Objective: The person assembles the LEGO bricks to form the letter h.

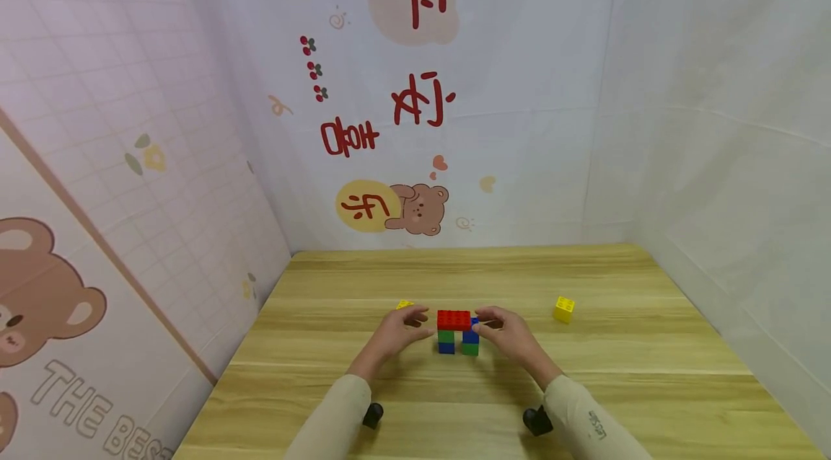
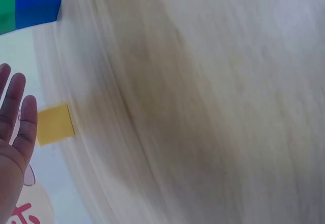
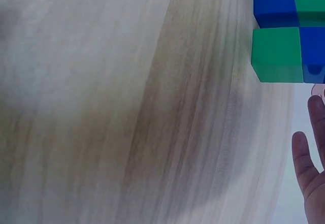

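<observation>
A small toy-brick arch stands on the table, between the two hands. Its red brick (image 1: pixel 454 320) lies across two short columns. The left column has a green brick (image 1: pixel 446 337) over a blue brick (image 1: pixel 446 348); the right has a blue brick (image 1: pixel 470 337) over a green brick (image 1: pixel 470 350). My left hand (image 1: pixel 405 328) is beside the arch's left side, fingers loosely bent and apart from it. On the other side, my right hand (image 1: pixel 510 332) has its fingertips close by the upper blue brick, overlapping it in the head view. In the right wrist view its fingers (image 3: pixel 303 158) extend without holding anything.
A yellow brick (image 1: pixel 405 304) sits behind my left hand, partly hidden. Another yellow brick (image 1: pixel 564 309) lies farther right on the wooden table (image 1: pixel 617 359). Printed cloth (image 1: pixel 539 99) hangs behind and at the sides. Black devices (image 1: pixel 373 415) show by both wrists.
</observation>
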Tool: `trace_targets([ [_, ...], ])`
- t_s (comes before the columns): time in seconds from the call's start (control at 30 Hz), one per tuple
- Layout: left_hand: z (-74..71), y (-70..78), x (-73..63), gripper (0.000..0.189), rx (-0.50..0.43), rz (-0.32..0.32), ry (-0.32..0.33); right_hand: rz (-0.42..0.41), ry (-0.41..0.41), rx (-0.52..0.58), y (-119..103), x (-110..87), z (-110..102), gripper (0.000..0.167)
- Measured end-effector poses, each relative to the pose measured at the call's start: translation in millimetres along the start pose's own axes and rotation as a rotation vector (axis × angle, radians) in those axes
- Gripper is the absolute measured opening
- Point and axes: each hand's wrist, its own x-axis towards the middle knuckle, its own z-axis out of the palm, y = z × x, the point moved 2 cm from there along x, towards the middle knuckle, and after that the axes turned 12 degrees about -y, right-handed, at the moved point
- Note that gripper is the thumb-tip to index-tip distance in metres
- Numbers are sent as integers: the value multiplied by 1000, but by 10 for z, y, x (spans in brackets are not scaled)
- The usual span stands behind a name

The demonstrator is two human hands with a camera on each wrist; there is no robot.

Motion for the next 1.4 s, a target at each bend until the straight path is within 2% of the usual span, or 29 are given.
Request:
trace_targets([
  [0.53, -286, -125, -64, 46, -71, 0, 140, 31, 17, 20, 32, -20, 13, 26],
  [0.83, -435, -242, -95, 45, -114, -41, 246, 25, 21, 32, 70, -23, 11, 27],
  [1.4, -510, -323, -81, 46, -138, -112, 287, -3, 34, 5, 36, -15, 59, 26],
])
